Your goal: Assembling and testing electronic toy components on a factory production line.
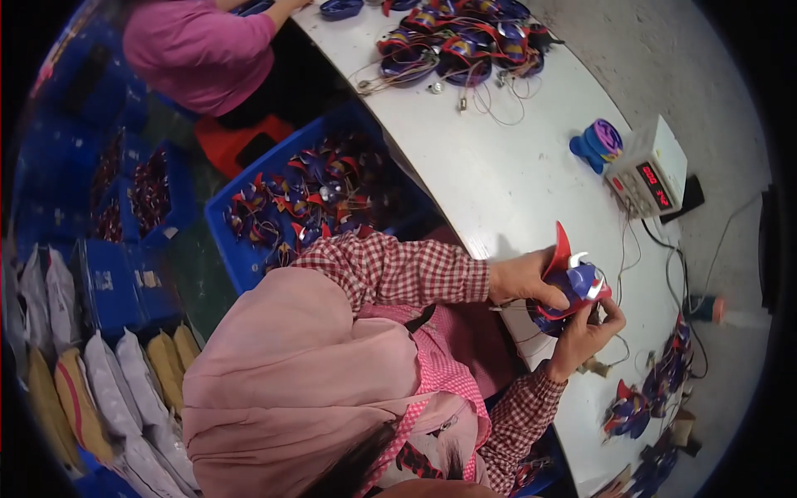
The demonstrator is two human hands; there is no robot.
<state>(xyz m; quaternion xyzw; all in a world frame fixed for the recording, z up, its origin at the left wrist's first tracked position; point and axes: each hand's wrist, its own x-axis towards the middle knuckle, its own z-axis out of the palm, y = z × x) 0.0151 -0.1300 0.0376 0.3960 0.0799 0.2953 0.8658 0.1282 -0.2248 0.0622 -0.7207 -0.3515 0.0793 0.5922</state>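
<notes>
Over the edge of the white table, my left hand is closed around a purple plastic toy part with a long red horn-like piece and curved white pieces. Its thumb presses on the near side of the part. My right hand grips the lower edge of the same part, fingertips pinched against a red rim. Thin wires hang by the part and trail toward the tabletop. What the fingers cover is hidden.
A white power supply with a red display and a purple-blue roll-like object stand by the wall. Piles of purple-red wired parts lie on the table. A full blue crate, sacks and a pink-sleeved person are leftward.
</notes>
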